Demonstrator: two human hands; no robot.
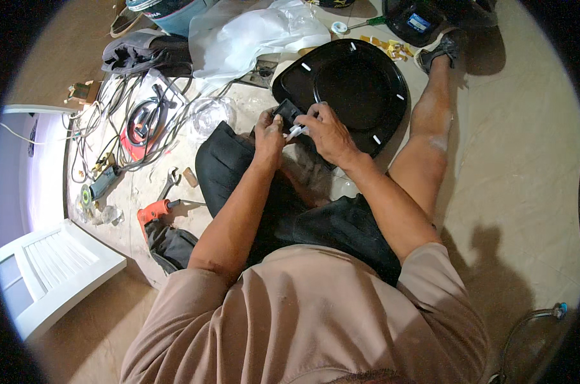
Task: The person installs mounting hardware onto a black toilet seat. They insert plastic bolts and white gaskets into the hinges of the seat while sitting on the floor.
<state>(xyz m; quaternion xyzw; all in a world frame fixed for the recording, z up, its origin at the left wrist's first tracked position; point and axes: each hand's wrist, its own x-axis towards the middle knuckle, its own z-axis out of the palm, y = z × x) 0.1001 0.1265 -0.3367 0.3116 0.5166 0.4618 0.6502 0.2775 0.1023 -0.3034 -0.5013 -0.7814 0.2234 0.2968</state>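
Observation:
A black toilet seat (360,86) with small white bumpers lies on the floor in front of me, its narrower end near my hands. My left hand (269,137) is closed on a small black block-shaped part (288,111) beside the seat's left edge. Whether this part joins the seat I cannot tell. My right hand (331,139) pinches a small white plastic fitting (295,132) just below the black part, close to my left fingertips. My fingers partly hide both pieces.
Tangled cables (114,121), an angle grinder (100,185), a wrench (170,182) and an orange drill (154,212) lie to the left. White plastic sheeting (258,38) is beyond. A green-handled screwdriver (370,22) lies far right of it; a flexible hose (526,320) lies at lower right.

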